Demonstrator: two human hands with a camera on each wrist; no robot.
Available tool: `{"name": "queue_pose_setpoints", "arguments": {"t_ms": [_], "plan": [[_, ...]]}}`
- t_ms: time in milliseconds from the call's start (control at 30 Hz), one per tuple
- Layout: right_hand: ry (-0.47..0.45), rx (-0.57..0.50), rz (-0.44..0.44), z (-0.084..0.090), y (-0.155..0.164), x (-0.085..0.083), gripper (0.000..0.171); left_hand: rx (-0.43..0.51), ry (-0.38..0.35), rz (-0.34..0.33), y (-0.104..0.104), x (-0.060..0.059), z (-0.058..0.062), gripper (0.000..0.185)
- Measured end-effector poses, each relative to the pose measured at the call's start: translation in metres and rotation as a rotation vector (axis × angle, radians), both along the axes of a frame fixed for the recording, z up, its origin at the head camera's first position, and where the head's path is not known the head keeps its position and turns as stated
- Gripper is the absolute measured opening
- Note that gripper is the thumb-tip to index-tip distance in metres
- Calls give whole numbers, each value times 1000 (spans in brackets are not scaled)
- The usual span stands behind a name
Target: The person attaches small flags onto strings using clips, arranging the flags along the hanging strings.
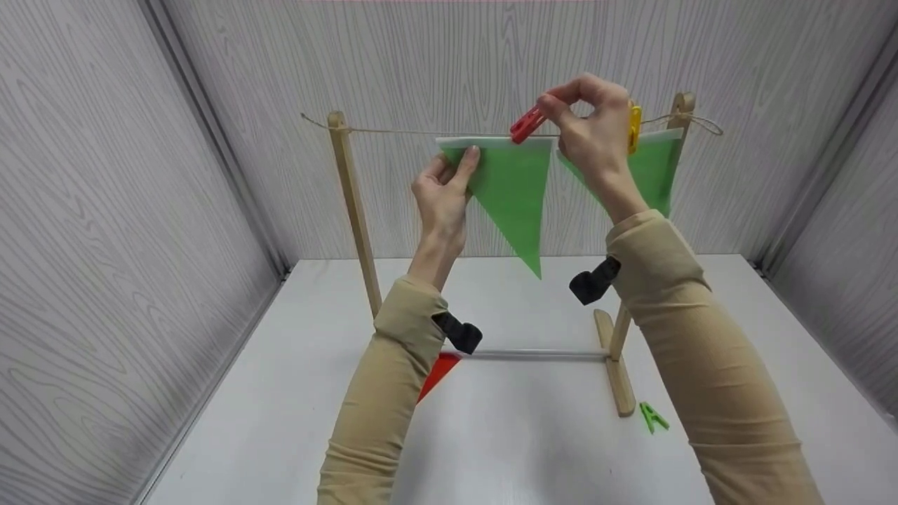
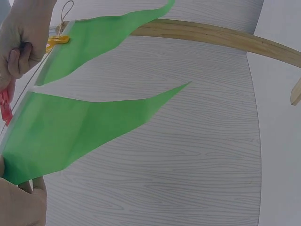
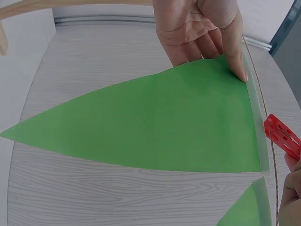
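A green flag is held up against the string of a wooden rack. Its top left corner is pinched by the left hand, thumb in front and fingers behind, as the right wrist view shows. The flag hangs point down, with its white top band along the string.

A red peg is pinched between thumb and forefinger of the right hand, at 1 o'clock from the flag's middle. The peg is tilted, its jaw end low and to the left, at the flag's top right corner and the string. Whether the jaws are already closed over the string cannot be told.

A second green flag is seen at 3 o'clock from the first, just behind the right hand, and it is fastened to the string by a yellow peg. The two flags lie near each other without being seen to touch.

On the white table, a green peg lies at 5 o'clock from the rack's right foot. A red flag is partly hidden under the left sleeve, by the rack's low crossbar.
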State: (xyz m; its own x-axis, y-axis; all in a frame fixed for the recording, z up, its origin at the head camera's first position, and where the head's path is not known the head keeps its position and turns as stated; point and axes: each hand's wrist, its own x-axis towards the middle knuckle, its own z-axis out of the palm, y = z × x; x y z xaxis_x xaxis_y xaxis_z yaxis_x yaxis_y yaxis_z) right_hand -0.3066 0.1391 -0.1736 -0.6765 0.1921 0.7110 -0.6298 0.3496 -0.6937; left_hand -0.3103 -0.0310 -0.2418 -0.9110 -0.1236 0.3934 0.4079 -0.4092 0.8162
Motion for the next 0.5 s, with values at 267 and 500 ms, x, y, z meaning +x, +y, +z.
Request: {"name": "queue_pose_setpoints", "arguments": {"t_ms": [267, 500], "plan": [[20, 33, -12, 2, -4, 0, 6, -4, 9, 5, 0, 0, 1, 33], [6, 59, -26, 2, -5, 0, 7, -1, 11, 9, 2, 0, 1, 33]]}}
